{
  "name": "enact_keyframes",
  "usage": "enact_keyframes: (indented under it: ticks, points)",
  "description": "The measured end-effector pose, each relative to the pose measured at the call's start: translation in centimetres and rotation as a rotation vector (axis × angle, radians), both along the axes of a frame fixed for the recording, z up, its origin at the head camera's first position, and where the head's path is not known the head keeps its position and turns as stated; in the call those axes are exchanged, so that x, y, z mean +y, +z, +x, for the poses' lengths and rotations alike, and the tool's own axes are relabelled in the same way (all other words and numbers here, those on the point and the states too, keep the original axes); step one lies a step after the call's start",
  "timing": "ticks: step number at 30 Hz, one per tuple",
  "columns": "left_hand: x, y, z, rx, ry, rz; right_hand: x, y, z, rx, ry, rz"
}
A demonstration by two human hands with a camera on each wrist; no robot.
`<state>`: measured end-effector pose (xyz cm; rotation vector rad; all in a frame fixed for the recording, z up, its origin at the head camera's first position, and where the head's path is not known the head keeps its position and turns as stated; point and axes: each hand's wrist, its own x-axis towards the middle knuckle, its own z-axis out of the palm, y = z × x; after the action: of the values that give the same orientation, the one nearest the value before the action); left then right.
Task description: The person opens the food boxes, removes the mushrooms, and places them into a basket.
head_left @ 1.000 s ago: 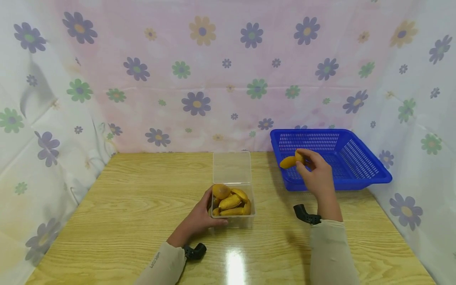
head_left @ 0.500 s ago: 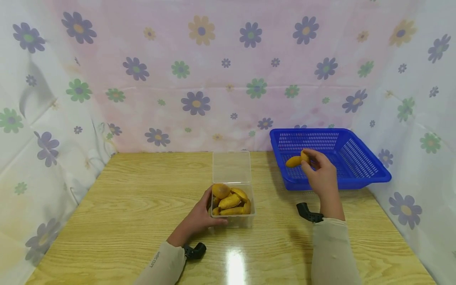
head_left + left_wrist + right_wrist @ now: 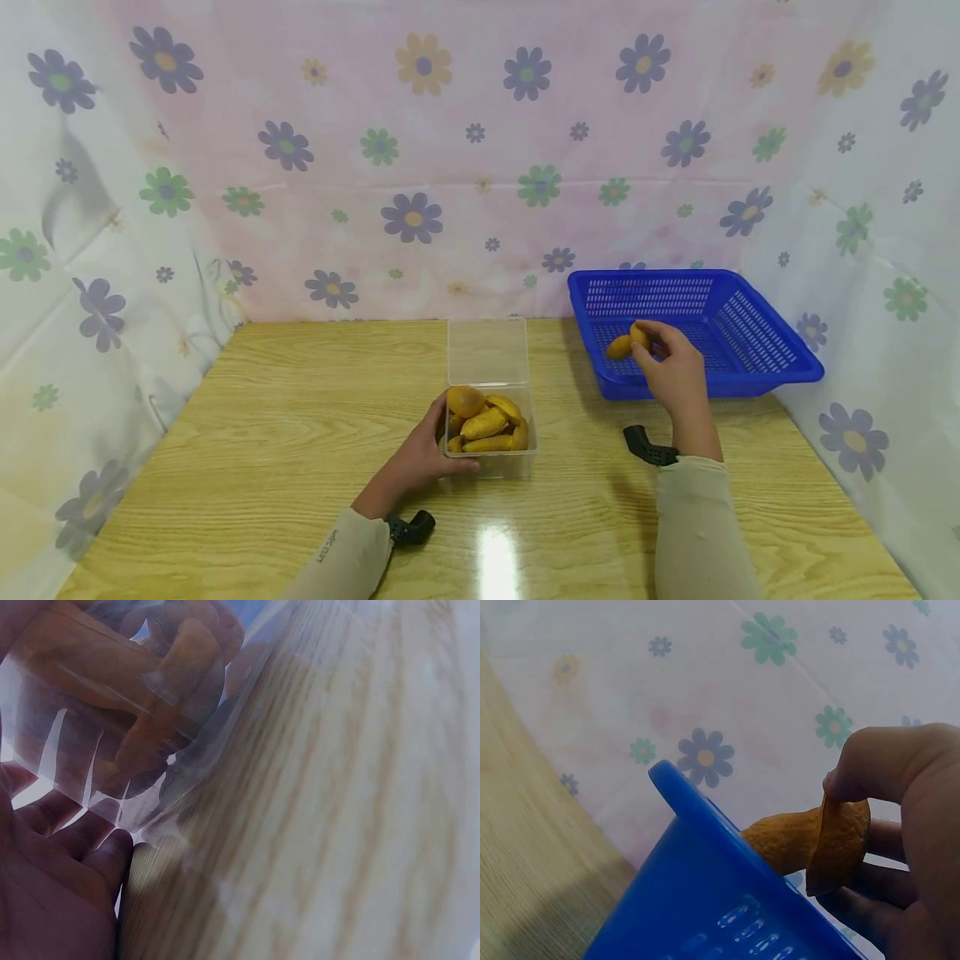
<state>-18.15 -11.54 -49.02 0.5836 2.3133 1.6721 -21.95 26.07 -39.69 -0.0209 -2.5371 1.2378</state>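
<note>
My right hand (image 3: 675, 367) pinches a yellow-brown mushroom (image 3: 840, 844) by its cap over the left part of a blue plastic basket (image 3: 780, 385). The stem points left and, in the right wrist view, its end is hidden behind the basket's rim. My left hand (image 3: 420, 454) grips a clear plastic box (image 3: 534, 425) from its left side, thumb at the front and fingers along the side. Several yellow, elongated pieces (image 3: 486, 423) and a rounded orange-brown one (image 3: 466, 402) lie in the box. Through its wall they look blurred in the left wrist view.
The box's clear lid (image 3: 488, 353) is folded back behind it. Both stand on a wood-grain table (image 3: 300, 400), the basket at its back right. A flower-printed cloth (image 3: 480, 158) hangs behind and at both sides.
The right hand has moved a little to the right and then slightly down with the mushroom, further inside the basket's outline. The left hand and the box have stayed in place.
</note>
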Motion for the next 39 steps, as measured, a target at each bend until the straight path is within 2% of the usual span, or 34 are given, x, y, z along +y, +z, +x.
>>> enact_keyframes:
  ticks: [9, 15, 17, 25, 30, 39]
  points:
    - [0.1, -0.3, -0.1, -0.010, 0.013, -0.011, 0.3, -0.4, -0.2, -0.005, -0.004, 0.080]
    - [0.2, 1.2, 0.3, -0.035, -0.005, -0.031, 0.4, -0.4, -0.1, -0.046, -0.013, 0.105]
    - [0.2, 1.3, 0.3, -0.033, -0.010, -0.031, 0.5, -0.3, -0.1, -0.059, -0.028, 0.115]
    - [0.1, -0.2, -0.2, 0.009, -0.001, 0.002, 0.9, -0.3, 0.1, -0.043, -0.069, 0.174]
    - [0.0, -0.3, -0.2, 0.024, -0.008, 0.020, 1.4, -0.4, 0.1, -0.015, -0.084, 0.221]
    - [0.0, -0.2, -0.1, 0.017, -0.005, 0.006, 2.7, -0.2, 0.4, -0.059, -0.150, 0.211]
